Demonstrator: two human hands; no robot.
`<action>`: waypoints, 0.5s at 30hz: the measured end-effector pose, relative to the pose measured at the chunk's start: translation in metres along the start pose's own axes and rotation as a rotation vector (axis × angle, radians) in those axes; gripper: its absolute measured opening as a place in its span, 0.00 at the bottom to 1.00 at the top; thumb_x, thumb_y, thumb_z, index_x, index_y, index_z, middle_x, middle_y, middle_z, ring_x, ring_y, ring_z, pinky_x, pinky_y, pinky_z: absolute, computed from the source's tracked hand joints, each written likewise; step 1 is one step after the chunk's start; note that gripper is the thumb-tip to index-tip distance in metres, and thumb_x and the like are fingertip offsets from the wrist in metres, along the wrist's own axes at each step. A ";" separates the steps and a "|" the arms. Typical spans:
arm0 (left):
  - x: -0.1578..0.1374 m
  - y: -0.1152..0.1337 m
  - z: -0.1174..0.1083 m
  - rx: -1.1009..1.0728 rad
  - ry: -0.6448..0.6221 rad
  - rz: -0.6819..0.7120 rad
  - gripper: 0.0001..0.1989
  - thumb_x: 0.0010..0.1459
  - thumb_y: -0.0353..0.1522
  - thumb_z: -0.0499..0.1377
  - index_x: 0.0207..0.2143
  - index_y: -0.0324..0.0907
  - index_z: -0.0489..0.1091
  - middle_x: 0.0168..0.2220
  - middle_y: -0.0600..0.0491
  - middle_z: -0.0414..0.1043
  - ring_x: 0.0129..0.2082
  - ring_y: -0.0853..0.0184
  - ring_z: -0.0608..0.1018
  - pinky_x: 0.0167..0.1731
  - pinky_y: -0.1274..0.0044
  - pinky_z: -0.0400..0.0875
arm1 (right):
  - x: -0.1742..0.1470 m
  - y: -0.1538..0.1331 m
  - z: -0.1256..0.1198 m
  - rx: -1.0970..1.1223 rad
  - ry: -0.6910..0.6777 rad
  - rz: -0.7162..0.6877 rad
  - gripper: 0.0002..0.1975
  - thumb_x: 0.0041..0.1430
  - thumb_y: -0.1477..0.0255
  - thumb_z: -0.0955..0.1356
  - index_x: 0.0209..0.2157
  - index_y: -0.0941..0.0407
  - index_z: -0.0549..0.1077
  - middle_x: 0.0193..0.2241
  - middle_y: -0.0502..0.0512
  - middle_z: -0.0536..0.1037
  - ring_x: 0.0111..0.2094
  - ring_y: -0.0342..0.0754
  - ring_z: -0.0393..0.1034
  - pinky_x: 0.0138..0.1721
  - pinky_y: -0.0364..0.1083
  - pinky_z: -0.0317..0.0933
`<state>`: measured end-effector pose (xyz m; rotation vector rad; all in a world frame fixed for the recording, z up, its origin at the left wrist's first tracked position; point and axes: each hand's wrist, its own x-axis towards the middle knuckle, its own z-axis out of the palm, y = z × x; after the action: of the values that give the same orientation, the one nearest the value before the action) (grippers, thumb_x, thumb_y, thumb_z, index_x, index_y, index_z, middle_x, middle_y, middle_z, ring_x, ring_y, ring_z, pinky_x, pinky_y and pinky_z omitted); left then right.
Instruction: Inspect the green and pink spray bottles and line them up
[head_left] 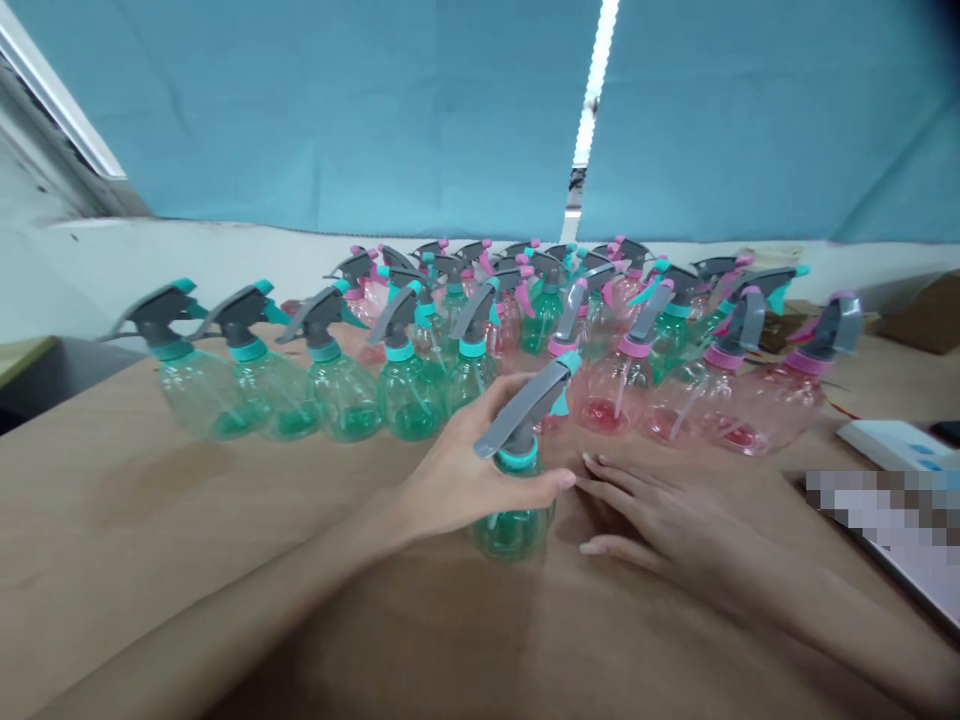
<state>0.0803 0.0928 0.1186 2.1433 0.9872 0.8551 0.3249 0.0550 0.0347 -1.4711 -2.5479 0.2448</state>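
In the middle of the table stands a green spray bottle (511, 530) with a grey trigger head and a turquoise collar. My left hand (469, 470) is wrapped round its upper body, thumb across the front. Just to the right, my right hand (645, 510) lies low over the table with its fingers stretched toward the bottle, holding nothing. Behind my hands is a front row of bottles: green ones to the left, such as one green bottle (409, 400), and pink ones to the right, such as one pink bottle (615, 395).
More green and pink spray bottles crowd behind the front row, near the white wall (247, 265). A blue curtain (450, 110) hangs behind. At the right lie a white box (892, 442) and a flat, partly blurred object (900, 540). A brown carton (922, 312) stands far right.
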 end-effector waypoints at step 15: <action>-0.058 -0.005 -0.034 0.152 0.095 -0.147 0.16 0.54 0.43 0.62 0.42 0.44 0.69 0.45 0.51 0.74 0.44 0.58 0.75 0.46 0.65 0.68 | 0.044 -0.079 -0.016 0.116 -0.010 -0.089 0.24 0.62 0.52 0.61 0.50 0.54 0.68 0.39 0.58 0.80 0.38 0.59 0.76 0.35 0.54 0.69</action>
<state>0.0229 0.0574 0.1174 2.1392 1.2779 0.8402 0.2408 0.0551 0.0723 -1.3150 -2.5528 0.3806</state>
